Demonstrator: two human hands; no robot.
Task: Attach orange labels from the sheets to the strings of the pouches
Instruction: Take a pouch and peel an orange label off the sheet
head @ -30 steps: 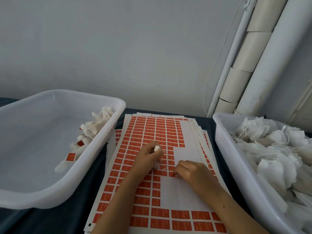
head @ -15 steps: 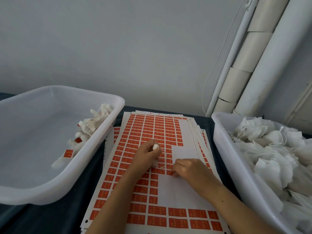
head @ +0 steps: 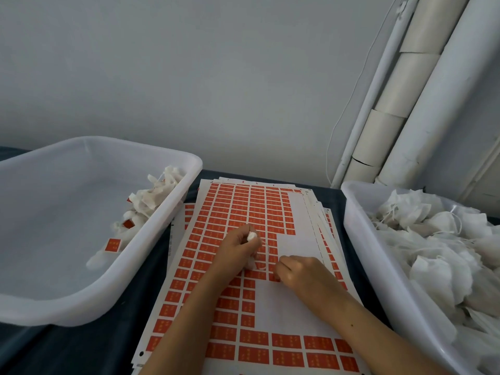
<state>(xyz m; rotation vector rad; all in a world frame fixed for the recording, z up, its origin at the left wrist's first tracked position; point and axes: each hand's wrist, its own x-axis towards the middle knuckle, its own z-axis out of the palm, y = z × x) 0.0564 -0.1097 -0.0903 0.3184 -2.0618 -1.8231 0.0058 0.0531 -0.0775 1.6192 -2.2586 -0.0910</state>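
A stack of sheets (head: 295, 304) with rows of orange labels (head: 232, 212) lies in the middle of the dark table. My left hand (head: 235, 250) is closed around a small white pouch (head: 252, 236), whose thin string (head: 266, 249) runs down toward my right hand (head: 300, 272). My right hand rests on the sheet with its fingertips pinched at an orange label next to the bare white patch. I cannot tell whether the label is lifted off the sheet.
A white bin (head: 167, 220) on the left holds a few pouches with orange labels (head: 113, 245). A second white bin (head: 359, 239) on the right is heaped with unlabelled pouches (head: 433, 239). White pipes (head: 405, 90) run up the wall behind it.
Both hands stay at the same spot on the sheet; the view has shifted slightly downward. My right fingertips have worked a little at the label's edge.
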